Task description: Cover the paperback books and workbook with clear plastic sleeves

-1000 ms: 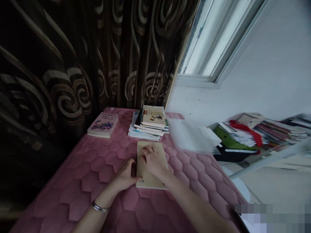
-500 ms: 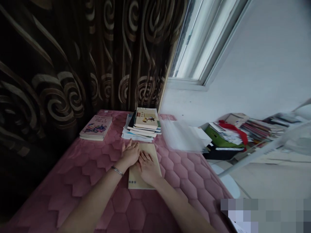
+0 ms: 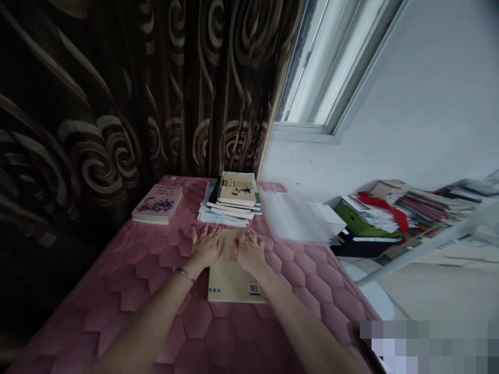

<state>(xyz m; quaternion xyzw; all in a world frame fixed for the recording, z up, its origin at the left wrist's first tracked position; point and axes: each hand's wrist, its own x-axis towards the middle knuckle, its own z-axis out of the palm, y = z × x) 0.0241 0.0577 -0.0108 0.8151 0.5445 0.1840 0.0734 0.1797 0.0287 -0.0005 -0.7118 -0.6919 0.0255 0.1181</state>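
A beige book [image 3: 230, 280] lies flat with its barcode side up on the pink quilted cover [image 3: 163, 291] in front of me. My left hand [image 3: 206, 249], with a bangle at the wrist, rests open on the book's upper left edge, fingers spread. On the upper right part of the same book lies my right hand [image 3: 249, 252], its fingers stretched forward. Neither hand grasps anything. Beyond them stands a stack of books and papers [image 3: 237, 195], its top book showing a small cartoon picture. Off to the left is a short pile of pink-covered books [image 3: 158, 204].
A dark patterned curtain [image 3: 175, 93] hangs behind the bed. At the right, a blurred whitish sheet or bag [image 3: 294, 215] lies near the bed's edge, beside a green and black box [image 3: 358, 221] of papers. A white slanted bar [image 3: 429, 244] crosses the right side.
My right hand has slid up and right across the book, uncovering the barcode and some printed text. My left hand has moved slightly, its fingers more spread. The view has shifted a little.
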